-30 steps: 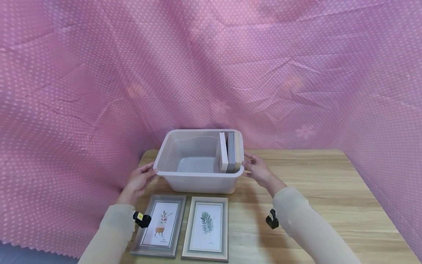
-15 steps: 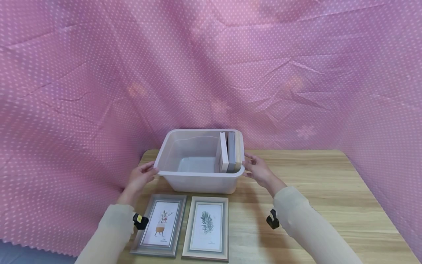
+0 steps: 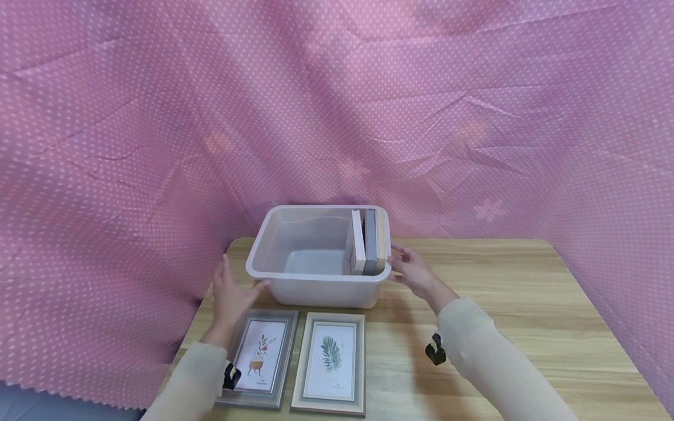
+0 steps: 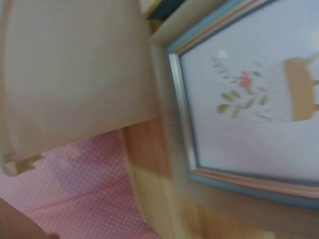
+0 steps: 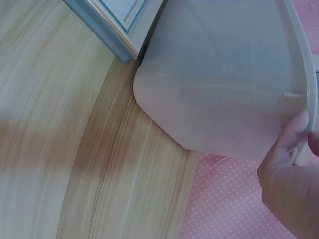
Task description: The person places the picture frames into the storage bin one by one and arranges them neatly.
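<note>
A whitish plastic bin [image 3: 321, 290] stands at the back of the table. My right hand [image 3: 413, 272] grips its right rim, fingers [image 5: 294, 127] at the edge in the right wrist view. My left hand [image 3: 231, 301] is off the bin with its fingers spread, between the bin's front left corner and a silver picture frame [image 3: 260, 356] with a potted plant print. That frame lies flat, its left edge partly covered by my arm. To its right lies a cream picture frame [image 3: 330, 359] with a green leaf print.
Inside the bin, a white frame [image 3: 357, 242], a grey frame [image 3: 370, 242] and a tan frame [image 3: 381, 242] stand on edge along the right wall. Pink dotted cloth [image 3: 337, 117] hangs behind and beside the wooden table [image 3: 505, 304].
My left hand has let go of the bin's left rim and come nearer, its fingers spreading. The right hand stays on the rim, and the bin has hardly moved.
</note>
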Available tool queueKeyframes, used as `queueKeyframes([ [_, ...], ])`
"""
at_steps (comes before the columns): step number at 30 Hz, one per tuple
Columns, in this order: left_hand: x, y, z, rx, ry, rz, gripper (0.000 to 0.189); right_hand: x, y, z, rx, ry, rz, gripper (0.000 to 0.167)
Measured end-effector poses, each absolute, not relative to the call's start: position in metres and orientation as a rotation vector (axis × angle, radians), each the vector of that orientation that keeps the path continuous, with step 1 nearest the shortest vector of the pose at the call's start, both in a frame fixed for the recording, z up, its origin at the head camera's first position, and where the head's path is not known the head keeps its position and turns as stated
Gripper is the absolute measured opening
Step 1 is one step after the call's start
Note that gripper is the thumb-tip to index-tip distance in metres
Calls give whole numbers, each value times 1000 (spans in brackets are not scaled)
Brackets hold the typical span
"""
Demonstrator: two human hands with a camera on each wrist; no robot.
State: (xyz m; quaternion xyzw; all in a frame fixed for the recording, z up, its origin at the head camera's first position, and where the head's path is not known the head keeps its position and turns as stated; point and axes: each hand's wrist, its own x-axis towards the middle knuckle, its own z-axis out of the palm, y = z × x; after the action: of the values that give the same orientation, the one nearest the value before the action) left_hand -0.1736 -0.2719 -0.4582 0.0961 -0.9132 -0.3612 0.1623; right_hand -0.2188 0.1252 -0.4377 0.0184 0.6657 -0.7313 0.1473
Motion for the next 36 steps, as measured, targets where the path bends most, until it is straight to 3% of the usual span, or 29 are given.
queueKeyframes([
  [8, -158, -262, -484, 366, -2745, -798, 145, -218, 126, -437, 58, 1919, -2104, 50],
  [27, -147, -250, -547, 623, -3012, -518, 150, -217, 126, -440, 51, 1914, -2108, 52],
  [36, -146, -240, -553, 643, -3081, -509, 149, -216, 125, -439, 62, 1919, -2096, 50],
])
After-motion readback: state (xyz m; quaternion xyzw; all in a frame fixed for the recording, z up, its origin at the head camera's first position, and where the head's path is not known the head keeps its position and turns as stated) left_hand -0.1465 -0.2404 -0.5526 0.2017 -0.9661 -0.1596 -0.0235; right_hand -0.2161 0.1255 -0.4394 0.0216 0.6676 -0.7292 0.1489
